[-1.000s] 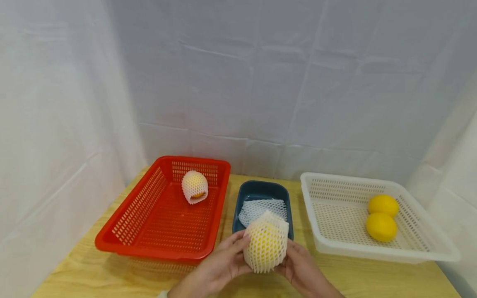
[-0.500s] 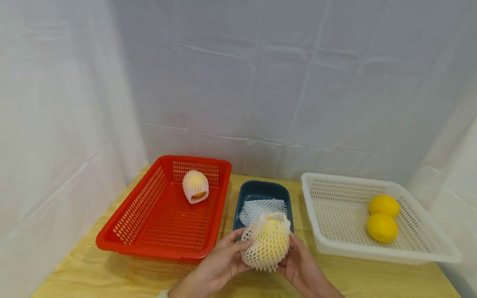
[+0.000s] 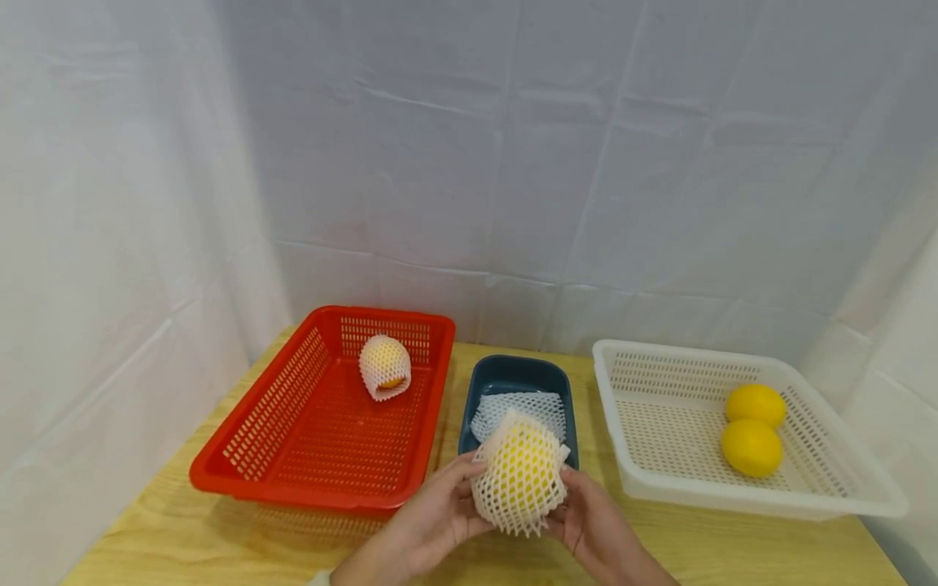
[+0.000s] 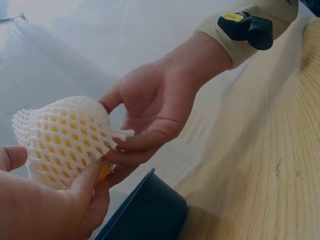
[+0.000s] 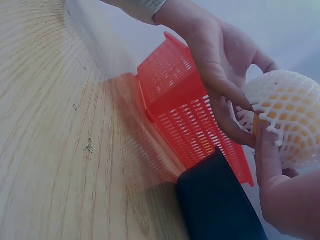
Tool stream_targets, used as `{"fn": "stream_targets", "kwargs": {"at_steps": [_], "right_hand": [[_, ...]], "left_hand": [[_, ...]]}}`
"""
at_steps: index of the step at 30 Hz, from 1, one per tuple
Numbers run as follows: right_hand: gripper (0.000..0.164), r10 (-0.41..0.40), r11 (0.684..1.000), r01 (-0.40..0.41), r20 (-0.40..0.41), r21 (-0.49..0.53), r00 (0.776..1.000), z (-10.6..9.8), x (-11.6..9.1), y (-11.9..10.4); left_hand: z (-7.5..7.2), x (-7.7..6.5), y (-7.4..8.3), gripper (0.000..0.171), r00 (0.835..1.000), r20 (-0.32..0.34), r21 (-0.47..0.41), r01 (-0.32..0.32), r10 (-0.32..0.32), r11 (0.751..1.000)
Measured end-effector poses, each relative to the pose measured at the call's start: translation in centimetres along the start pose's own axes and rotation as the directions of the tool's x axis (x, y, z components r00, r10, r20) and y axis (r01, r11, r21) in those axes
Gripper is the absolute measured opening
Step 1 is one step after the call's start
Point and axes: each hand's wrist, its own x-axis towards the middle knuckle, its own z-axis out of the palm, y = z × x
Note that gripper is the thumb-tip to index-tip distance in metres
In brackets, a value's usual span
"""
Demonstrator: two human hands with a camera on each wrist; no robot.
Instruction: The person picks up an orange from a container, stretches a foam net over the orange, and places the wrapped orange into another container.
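Note:
Low at the middle of the head view, a yellow fruit in a white foam net [image 3: 522, 476] is held between both hands. My left hand [image 3: 432, 517] grips its left side, and my right hand [image 3: 597, 521] grips its right side. The net covers most of the fruit, and a loose end sticks out near the right fingers. Bare yellow skin shows at the net's lower edge in the left wrist view, with fingertips of both hands right there. Behind the hands, a dark blue tray [image 3: 519, 373] contains flat white foam nets [image 3: 523, 407].
To the left stands a red basket [image 3: 322, 496] with one netted fruit [image 3: 384, 366] inside. A white basket [image 3: 703, 480] on the right contains two bare yellow fruits [image 3: 751, 448]. All stand on a wooden table [image 3: 168, 541], with white sheeting [image 3: 440, 163] behind.
The netted fruit has tilted and turned slightly between my hands. Half a second ago more bare yellow showed at the net's top; now mesh covers it. The baskets and tray stay put.

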Motion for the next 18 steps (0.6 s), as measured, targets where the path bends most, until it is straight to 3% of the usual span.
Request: {"fn": "stream_targets", "kwargs": {"at_steps": [5, 9, 14, 18], "right_hand": [[0.04, -0.011, 0.993, 0.011, 0.002, -0.12, 1.0, 0.1, -0.1, -0.2], [0.056, -0.071, 0.956, 0.047, -0.071, -0.291, 0.995, 0.6, -0.1, -0.3], [0.056, -0.245, 0.896, 0.146, -0.191, -0.419, 0.951, 1.3, -0.2, 0.1], [0.05, -0.338, 0.873, 0.229, -0.194, -0.431, 0.921, 1.7, -0.2, 0.4]], "left_hand": [[0.0, -0.1, 0.1, 0.052, 1.0, 0.024, -0.022, 0.003, -0.002, 1.0], [0.0, -0.2, 0.2, 0.059, 0.999, 0.046, -0.062, 0.013, -0.011, 0.998], [-0.2, -0.3, 0.1, 0.055, 0.997, 0.066, -0.147, 0.058, -0.049, 0.987], [-0.2, -0.5, 0.0, 0.054, 0.992, 0.099, -0.205, 0.097, -0.078, 0.974]]}}
